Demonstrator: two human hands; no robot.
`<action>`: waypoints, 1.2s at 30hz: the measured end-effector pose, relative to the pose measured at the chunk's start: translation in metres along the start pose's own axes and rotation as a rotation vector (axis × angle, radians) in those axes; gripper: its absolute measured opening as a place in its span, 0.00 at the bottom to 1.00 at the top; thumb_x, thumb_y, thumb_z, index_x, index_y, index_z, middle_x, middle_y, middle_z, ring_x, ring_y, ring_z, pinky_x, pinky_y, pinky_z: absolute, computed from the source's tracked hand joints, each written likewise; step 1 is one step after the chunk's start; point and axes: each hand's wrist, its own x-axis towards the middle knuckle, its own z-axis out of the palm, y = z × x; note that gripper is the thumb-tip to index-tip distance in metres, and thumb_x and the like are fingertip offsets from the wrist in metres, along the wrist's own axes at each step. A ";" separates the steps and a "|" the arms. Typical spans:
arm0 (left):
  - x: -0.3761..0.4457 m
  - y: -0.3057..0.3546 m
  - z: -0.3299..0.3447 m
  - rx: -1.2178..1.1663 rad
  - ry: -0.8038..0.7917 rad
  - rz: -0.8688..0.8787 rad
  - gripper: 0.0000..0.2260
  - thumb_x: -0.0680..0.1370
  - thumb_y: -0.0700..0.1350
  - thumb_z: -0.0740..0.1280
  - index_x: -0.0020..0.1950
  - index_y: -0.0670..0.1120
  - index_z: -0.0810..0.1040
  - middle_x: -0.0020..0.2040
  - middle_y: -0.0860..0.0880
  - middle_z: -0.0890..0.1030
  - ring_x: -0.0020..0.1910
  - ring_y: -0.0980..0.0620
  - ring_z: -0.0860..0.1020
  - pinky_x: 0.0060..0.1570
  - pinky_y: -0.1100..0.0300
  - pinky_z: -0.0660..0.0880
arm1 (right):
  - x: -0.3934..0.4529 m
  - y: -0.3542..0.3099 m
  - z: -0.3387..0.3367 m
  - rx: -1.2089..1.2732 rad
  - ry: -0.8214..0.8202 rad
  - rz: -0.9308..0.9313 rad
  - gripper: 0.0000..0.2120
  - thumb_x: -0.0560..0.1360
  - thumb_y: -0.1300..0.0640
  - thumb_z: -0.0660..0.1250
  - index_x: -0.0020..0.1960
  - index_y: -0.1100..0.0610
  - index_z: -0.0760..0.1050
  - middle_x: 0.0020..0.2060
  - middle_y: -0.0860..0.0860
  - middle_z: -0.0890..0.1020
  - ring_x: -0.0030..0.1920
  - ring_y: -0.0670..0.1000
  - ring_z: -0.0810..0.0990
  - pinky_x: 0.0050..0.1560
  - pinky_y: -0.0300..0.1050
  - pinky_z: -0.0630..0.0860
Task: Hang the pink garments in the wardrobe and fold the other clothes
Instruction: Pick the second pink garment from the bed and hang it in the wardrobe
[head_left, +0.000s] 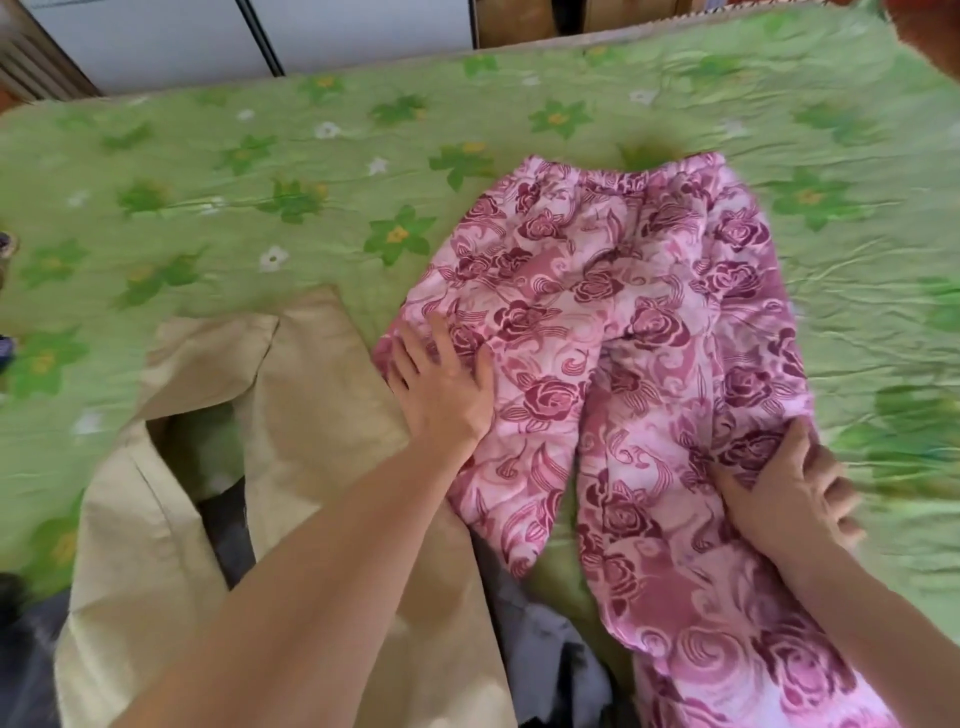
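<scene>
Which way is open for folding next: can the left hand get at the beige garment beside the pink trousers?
Probably yes. The left hand lies flat on the pink rose-print trousers at their edge, right beside the beige garment, whose top lies uncovered; only the forearm crosses above it.

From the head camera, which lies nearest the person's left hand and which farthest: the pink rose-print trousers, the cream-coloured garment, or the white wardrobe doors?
Measured from the left hand:
1. Pink rose-print trousers: directly under its palm, on the trousers' left edge.
2. Cream-coloured garment: just left of the hand, beside the trousers.
3. White wardrobe doors: beyond the far edge of the green floral bedspread.
</scene>
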 end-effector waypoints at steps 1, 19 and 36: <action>0.003 0.001 -0.005 0.005 -0.007 -0.030 0.41 0.82 0.69 0.54 0.86 0.47 0.44 0.84 0.34 0.51 0.82 0.34 0.54 0.79 0.39 0.56 | 0.002 -0.004 -0.003 -0.011 -0.007 -0.003 0.51 0.76 0.40 0.72 0.84 0.50 0.42 0.79 0.61 0.56 0.75 0.67 0.58 0.71 0.66 0.59; -0.019 0.057 -0.121 -0.613 -0.487 -0.060 0.31 0.79 0.72 0.62 0.65 0.47 0.74 0.52 0.50 0.81 0.53 0.47 0.83 0.50 0.53 0.84 | -0.029 -0.069 -0.153 1.084 -0.351 0.040 0.18 0.70 0.53 0.71 0.58 0.59 0.83 0.51 0.65 0.86 0.51 0.66 0.87 0.59 0.67 0.81; -0.174 0.124 -0.344 -0.828 -0.265 0.028 0.20 0.86 0.45 0.63 0.79 0.45 0.68 0.70 0.44 0.77 0.57 0.45 0.79 0.50 0.53 0.78 | -0.177 -0.032 -0.369 0.445 0.224 -0.522 0.10 0.84 0.57 0.63 0.57 0.56 0.82 0.32 0.49 0.79 0.30 0.50 0.74 0.27 0.43 0.65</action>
